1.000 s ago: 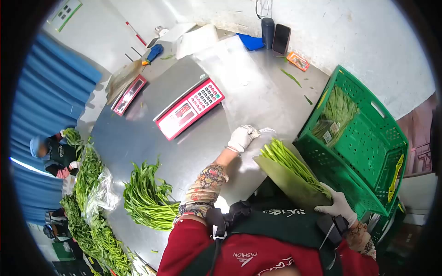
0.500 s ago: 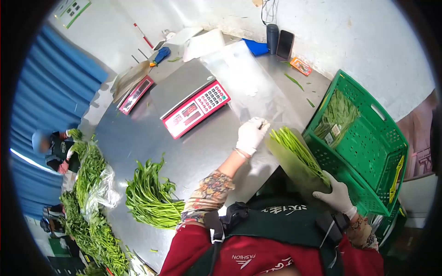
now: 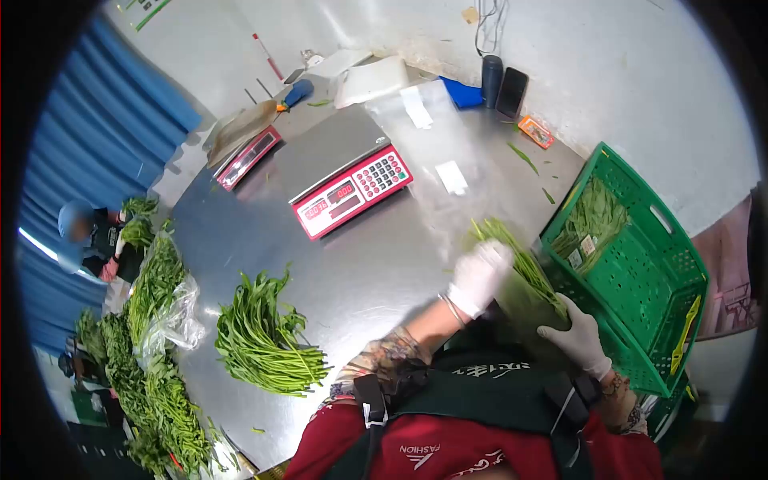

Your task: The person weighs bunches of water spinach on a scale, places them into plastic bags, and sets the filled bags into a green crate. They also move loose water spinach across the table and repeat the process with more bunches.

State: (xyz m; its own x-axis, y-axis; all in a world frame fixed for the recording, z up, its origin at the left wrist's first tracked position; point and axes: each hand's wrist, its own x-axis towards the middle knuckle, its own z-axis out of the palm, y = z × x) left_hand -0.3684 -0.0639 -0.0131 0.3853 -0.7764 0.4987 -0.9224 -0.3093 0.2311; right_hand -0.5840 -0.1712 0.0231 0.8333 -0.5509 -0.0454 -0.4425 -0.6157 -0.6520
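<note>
My right hand (image 3: 578, 337), in a white glove, grips the lower end of a bagged bundle of green stalks (image 3: 520, 268) held upright near my chest. My left hand (image 3: 478, 276), also gloved, rests against the left side of that bundle, fingers curled on its bag; it looks blurred. A clear plastic bag sheet (image 3: 436, 152) with white labels lies on the steel table (image 3: 360, 272) just beyond the bundle.
A green crate (image 3: 648, 280) with a bagged bundle inside stands at my right. Two red scales (image 3: 352, 192) (image 3: 244, 156) sit on the table, a loose heap of greens (image 3: 260, 340) at the left. A phone and dark bottle lean on the wall. Another person sits far left among greens.
My left hand came back from the plastic sheets on the table and closed onto the bundle. The bundle stayed in my right hand, raised a little more upright.
</note>
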